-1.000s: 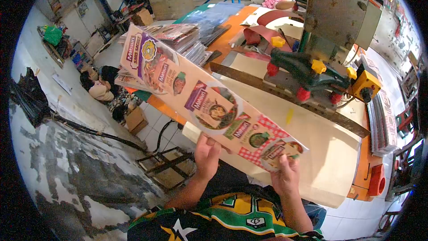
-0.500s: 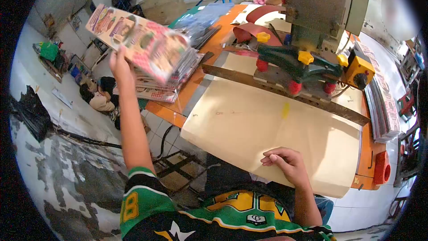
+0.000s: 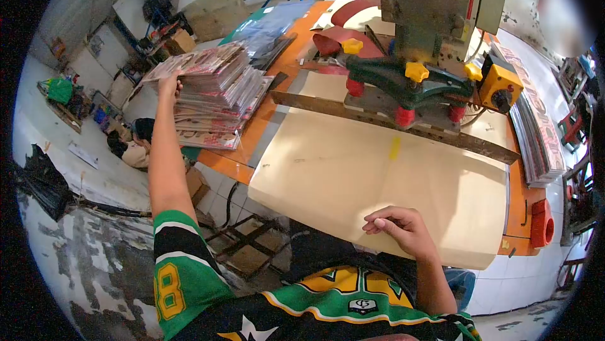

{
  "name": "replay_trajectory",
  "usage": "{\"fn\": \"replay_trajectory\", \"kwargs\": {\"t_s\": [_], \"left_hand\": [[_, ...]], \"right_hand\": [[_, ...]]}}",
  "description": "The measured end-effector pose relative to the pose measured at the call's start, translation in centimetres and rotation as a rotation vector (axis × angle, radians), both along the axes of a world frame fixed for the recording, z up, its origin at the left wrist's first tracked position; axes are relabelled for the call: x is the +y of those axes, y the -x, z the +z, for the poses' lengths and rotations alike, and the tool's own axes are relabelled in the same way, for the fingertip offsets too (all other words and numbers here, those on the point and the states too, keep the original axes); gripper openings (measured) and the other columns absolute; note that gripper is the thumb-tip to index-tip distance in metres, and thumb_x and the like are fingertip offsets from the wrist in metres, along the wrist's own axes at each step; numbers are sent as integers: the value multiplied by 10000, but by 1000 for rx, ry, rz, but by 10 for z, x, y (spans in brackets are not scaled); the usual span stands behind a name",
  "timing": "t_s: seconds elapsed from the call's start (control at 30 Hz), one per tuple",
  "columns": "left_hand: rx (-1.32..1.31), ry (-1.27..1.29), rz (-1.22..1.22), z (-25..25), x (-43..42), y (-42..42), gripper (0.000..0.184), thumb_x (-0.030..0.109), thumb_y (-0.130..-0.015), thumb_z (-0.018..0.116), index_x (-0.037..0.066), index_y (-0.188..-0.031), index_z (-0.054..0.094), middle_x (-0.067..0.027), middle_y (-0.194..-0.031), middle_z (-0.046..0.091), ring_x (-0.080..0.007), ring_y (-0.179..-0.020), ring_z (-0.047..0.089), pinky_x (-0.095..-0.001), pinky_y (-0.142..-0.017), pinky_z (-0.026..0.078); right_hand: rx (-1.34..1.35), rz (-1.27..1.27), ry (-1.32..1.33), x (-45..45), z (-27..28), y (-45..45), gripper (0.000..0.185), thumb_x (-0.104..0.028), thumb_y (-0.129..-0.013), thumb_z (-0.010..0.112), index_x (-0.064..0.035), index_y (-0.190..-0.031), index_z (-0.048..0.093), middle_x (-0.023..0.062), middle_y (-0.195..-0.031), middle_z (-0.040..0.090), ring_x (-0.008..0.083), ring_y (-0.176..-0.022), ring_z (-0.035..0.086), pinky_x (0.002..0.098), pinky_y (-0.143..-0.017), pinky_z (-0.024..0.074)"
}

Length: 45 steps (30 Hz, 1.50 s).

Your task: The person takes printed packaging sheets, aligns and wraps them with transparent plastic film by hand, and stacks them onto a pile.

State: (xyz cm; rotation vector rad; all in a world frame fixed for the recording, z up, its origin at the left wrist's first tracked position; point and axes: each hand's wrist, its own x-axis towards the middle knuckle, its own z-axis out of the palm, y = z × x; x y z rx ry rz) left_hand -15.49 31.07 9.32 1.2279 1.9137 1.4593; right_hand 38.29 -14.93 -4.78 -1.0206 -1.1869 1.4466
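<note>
My left hand [image 3: 169,85] is closed around the near edge of a printed sheet [image 3: 200,60] on top of a tall stack [image 3: 217,104] of similar sheets in glossy clear film. The fingertips under or behind that edge are partly hidden. My right hand [image 3: 402,226] hovers at or rests near the front edge of a large beige sheet [image 3: 328,171]; its fingers are loosely bent, a little apart, and no object shows in them. Behind the beige sheet stands a press machine [image 3: 422,38] with a long metal bar [image 3: 391,127] across its front.
An orange table [image 3: 233,163] carries the machine. Yellow knobs [image 3: 416,72] and a yellow control box [image 3: 501,86] sit on it. Another printed stack [image 3: 535,133] and a red ring-shaped object [image 3: 542,222] are at the right. A person [image 3: 135,145] sits low at the left.
My left hand has brought the raised printed sheet down onto the stack and still holds its edge. My right hand has hardly moved. The view has shifted slightly.
</note>
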Motion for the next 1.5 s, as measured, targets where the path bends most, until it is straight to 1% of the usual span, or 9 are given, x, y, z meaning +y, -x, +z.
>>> {"fn": "replay_trajectory", "kwargs": {"t_s": [0.17, 0.43, 0.67, 0.73, 0.87, 1.0, 1.1, 1.23, 1.5], "left_hand": [[78, 16, -2, 4, -14, -8, 394, 376, -909, 675, -2, -1010, 634, -24, -631, 560, -108, -488, 517, -280, -426, 354], [154, -93, -14, -4, -18, -11, 408, 398, -860, 699, 52, -710, 542, -42, -589, 533, -136, -452, 507, -322, -427, 349], [400, -265, -44, -10, 21, 33, 406, 412, -819, 725, 54, -724, 561, -88, -646, 574, -232, -605, 598, -404, -601, 460], [695, -216, 311, -5, 41, 49, 422, 435, -819, 721, 26, -812, 621, -133, -765, 651, -260, -764, 653, -397, -737, 488], [627, -538, 293, 43, -4, -27, 452, 454, -864, 683, 7, -931, 666, -159, -962, 693, -272, -915, 670, -374, -804, 497], [739, -506, -416, 70, 8, -73, 531, 496, -946, 594, -2, -1108, 677, -131, -1099, 679, -275, -1053, 631, -375, -915, 470], [894, -287, -674, 70, 30, -88, 586, 527, -946, 585, 0, -1192, 658, -147, -1121, 682, -253, -1081, 618, -352, -973, 437], [727, 70, -754, 46, 53, -95, 558, 503, -970, 544, 30, -1250, 642, -155, -1221, 662, -233, -1147, 593, -323, -1008, 410], [940, -27, -846, 37, 42, -98, 455, 425, -997, 505, 10, -1093, 664, -130, -1030, 686, -208, -993, 610, -332, -904, 445]], "right_hand": [[-2, 36, 7, 3, -3, -1, 219, -110, -986, 589, 60, -1094, 675, 127, -962, 721, 189, -926, 696, 316, -848, 556], [-20, 26, -2, 3, -3, -1, 217, -122, -981, 598, 50, -1083, 681, 118, -946, 730, 179, -892, 704, 311, -828, 560], [-44, 25, -19, 4, -4, 0, 210, -118, -982, 595, 47, -1073, 686, 114, -933, 734, 170, -883, 704, 302, -818, 559], [-38, 18, -22, 5, -6, 1, 207, -118, -983, 594, 44, -1068, 688, 114, -934, 734, 171, -881, 703, 301, -812, 558], [-33, 13, -14, 5, -2, 1, 205, -116, -981, 596, 45, -1071, 686, 112, -932, 733, 172, -888, 700, 303, -819, 555], [-30, 2, 35, 5, -1, 1, 206, -112, -979, 598, 48, -1077, 682, 112, -943, 731, 174, -908, 694, 310, -842, 547], [-24, -13, 46, 4, -2, 2, 208, -112, -979, 598, 51, -1079, 681, 113, -950, 730, 177, -919, 692, 314, -850, 544], [-12, -40, 36, 4, -2, 2, 188, -73, -974, 587, 74, -1060, 668, 145, -944, 724, 204, -899, 706, 318, -832, 564], [19, -27, 71, 4, -2, 1, 195, -82, -973, 593, 65, -1072, 672, 142, -949, 725, 203, -905, 703, 322, -840, 559]]}}
